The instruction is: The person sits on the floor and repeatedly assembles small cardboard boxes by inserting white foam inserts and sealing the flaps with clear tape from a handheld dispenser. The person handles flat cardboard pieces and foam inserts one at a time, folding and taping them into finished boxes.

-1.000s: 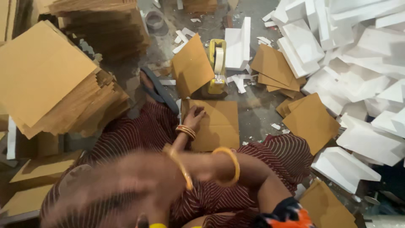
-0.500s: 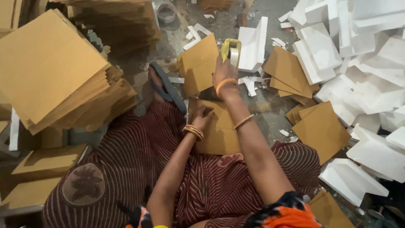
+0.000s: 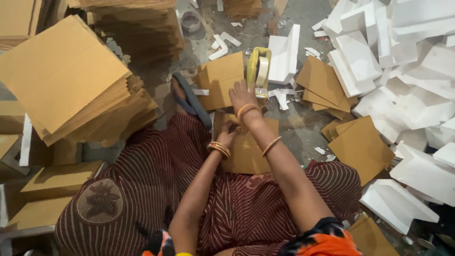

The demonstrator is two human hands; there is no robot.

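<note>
Left hand (image 3: 229, 134) stays flat on the brown cardboard piece (image 3: 246, 151) in the lap, fingers spread. Right hand (image 3: 242, 96) has reached forward from the lap since a second ago, now closed on the yellow tape dispenser (image 3: 258, 71) on the floor; its fingertips are hidden behind it

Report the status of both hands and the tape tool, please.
Right hand reaching the yellow tape dispenser, grip unclear. Left hand pressing the flat brown cardboard piece. Nothing between.

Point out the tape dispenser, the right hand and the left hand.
Tape dispenser (image 3: 258, 68), head view, on its yellow frame.
Right hand (image 3: 242, 96), head view, on the back of the hand.
Left hand (image 3: 229, 134), head view, on the knuckles.
</note>
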